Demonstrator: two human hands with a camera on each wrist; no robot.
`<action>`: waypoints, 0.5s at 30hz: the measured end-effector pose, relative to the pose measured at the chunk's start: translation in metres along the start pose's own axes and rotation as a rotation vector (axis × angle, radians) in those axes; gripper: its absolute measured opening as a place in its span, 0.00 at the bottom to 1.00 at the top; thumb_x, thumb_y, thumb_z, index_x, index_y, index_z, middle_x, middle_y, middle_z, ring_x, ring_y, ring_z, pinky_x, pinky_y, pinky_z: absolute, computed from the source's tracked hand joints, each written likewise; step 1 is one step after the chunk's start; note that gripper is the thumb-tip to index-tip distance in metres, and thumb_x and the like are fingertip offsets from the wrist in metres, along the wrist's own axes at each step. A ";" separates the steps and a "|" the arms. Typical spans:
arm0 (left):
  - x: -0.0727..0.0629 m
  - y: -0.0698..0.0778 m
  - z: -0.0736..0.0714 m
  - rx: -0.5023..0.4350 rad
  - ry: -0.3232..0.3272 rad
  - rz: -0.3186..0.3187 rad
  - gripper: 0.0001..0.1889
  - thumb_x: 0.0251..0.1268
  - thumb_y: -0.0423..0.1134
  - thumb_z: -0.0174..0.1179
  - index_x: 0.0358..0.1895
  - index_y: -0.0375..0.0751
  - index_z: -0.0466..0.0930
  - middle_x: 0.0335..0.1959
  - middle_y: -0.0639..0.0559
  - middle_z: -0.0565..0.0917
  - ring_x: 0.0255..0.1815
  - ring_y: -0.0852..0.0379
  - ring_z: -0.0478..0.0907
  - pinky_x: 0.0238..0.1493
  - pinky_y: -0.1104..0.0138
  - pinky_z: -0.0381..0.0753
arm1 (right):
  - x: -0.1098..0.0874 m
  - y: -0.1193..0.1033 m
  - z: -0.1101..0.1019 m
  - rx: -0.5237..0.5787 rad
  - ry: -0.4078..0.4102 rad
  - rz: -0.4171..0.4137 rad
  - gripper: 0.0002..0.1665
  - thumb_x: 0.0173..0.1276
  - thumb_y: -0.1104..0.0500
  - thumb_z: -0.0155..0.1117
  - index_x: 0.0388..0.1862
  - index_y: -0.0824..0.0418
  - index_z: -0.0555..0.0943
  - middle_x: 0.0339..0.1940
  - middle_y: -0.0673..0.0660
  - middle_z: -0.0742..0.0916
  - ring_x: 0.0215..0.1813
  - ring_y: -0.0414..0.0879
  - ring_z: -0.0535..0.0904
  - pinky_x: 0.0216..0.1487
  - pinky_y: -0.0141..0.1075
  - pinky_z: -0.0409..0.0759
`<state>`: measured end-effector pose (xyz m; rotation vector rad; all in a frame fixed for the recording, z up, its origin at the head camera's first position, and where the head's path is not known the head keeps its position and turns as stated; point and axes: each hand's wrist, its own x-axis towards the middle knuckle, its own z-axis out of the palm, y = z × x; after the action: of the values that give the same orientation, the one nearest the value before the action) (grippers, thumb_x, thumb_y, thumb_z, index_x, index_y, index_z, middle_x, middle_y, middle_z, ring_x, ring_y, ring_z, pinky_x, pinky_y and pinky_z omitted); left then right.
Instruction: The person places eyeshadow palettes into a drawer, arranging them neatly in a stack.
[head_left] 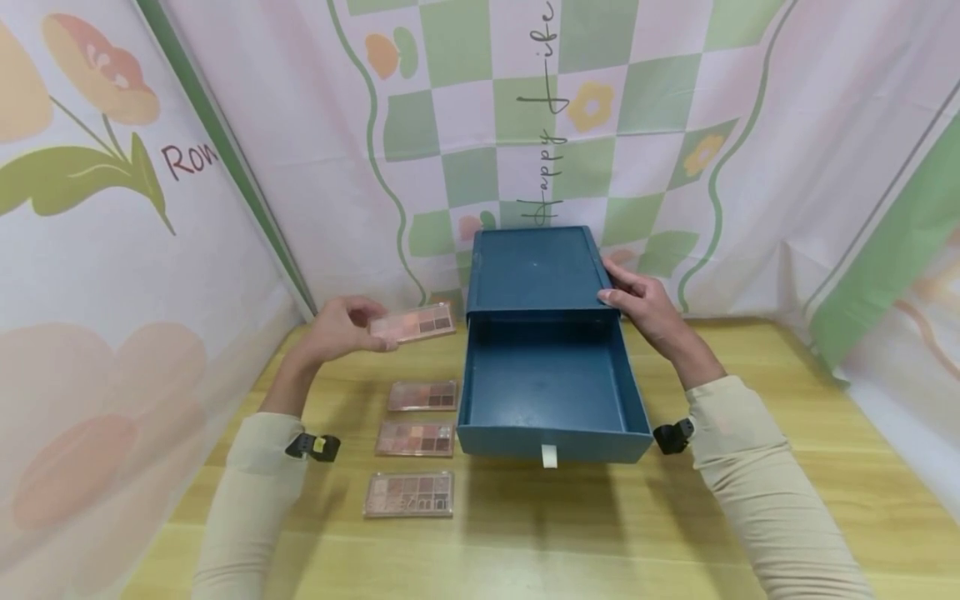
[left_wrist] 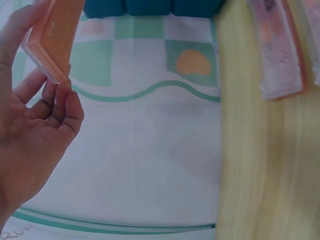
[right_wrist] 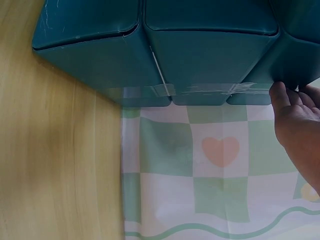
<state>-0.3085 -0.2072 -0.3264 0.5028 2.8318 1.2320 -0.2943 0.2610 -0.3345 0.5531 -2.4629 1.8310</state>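
Observation:
My left hand (head_left: 341, 329) pinches a clear-lidded eyeshadow palette (head_left: 414, 323) by its left end, held above the table and left of a dark blue drawer unit (head_left: 534, 271). The palette's orange-pink edge (left_wrist: 56, 42) shows in the left wrist view. My right hand (head_left: 647, 310) rests against the unit's right side, thumb at the top edge, fingers fairly straight. The top drawer (head_left: 551, 383) is pulled out toward me, and its visible inside holds nothing. Three more palettes lie in a column left of it: a far one (head_left: 422, 396), a middle one (head_left: 415, 438) and a near one (head_left: 409, 494).
The unit consists of stacked blue boxes (right_wrist: 210, 55) joined with clear tape (right_wrist: 200, 89). A white pull tab (head_left: 549, 456) hangs on the drawer front. Everything stands on a wood-grain table (head_left: 750, 467), with a patterned curtain (head_left: 465, 108) behind and at both sides.

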 end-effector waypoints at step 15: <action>-0.006 0.030 -0.006 -0.036 0.015 0.063 0.30 0.44 0.39 0.81 0.54 0.33 0.84 0.41 0.41 0.82 0.40 0.52 0.75 0.42 0.68 0.78 | 0.000 0.000 0.000 0.000 0.002 -0.001 0.39 0.79 0.55 0.53 0.83 0.58 0.51 0.85 0.63 0.54 0.85 0.59 0.49 0.58 0.12 0.69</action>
<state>-0.2948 -0.1949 -0.3016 0.5881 2.8206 1.3001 -0.2943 0.2611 -0.3346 0.5526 -2.4610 1.8300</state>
